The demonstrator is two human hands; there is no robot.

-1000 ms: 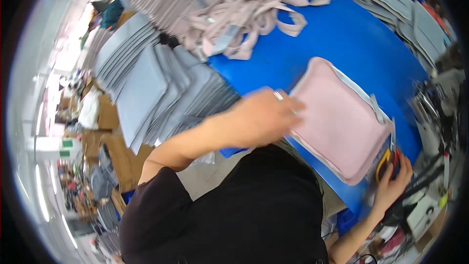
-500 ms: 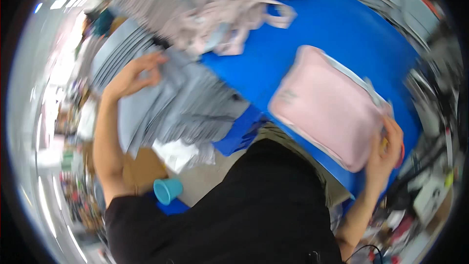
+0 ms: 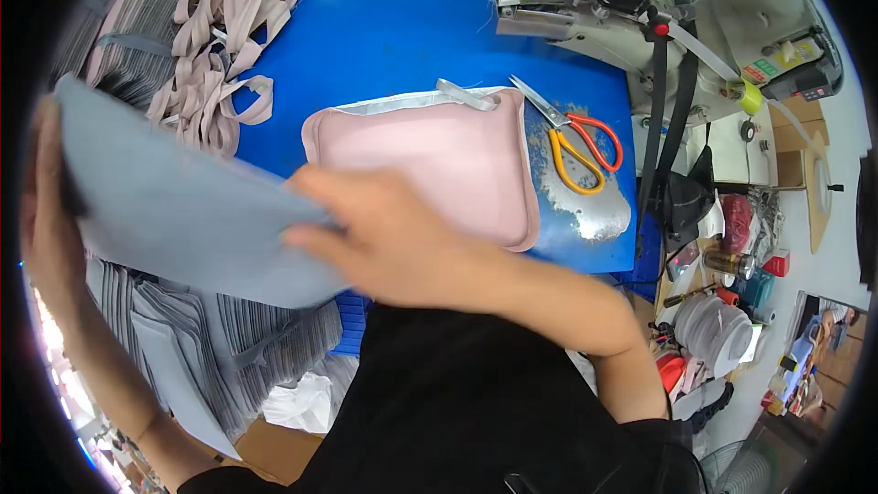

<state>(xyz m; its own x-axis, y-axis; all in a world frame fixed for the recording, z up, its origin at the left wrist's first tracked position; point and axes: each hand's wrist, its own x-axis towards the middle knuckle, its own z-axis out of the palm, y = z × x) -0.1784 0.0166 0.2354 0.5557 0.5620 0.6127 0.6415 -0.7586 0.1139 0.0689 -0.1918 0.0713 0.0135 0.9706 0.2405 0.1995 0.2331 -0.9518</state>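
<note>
Between my two hands a grey-blue fabric panel (image 3: 197, 210) is held up, slanting down toward the right. Its left end lies in my left hand (image 3: 50, 206), whose fingers wrap behind the edge and are partly hidden. My right hand (image 3: 370, 229), somewhat blurred, pinches the right end between thumb and fingers. Just beyond that hand, a pink rectangular fabric piece (image 3: 439, 160) with raised edges lies flat on the blue table (image 3: 393, 27). A loose grey strip (image 3: 471, 96) runs along its far edge. Scissors (image 3: 576, 142) with orange and yellow handles rest to its right, blades spread.
A sewing machine (image 3: 585, 23) stands at the far right of the table. Pink straps (image 3: 215, 64) are heaped at the far left, beside stacked fabric pieces (image 3: 137, 23). Stacks of grey panels (image 3: 274, 334) sit below the held panel, near a white plastic bag (image 3: 306, 402).
A grey panel is now in both hands. My right hand has let go of the pink piece and crossed left. The view has turned right, bringing scissors and sewing machine into sight.
</note>
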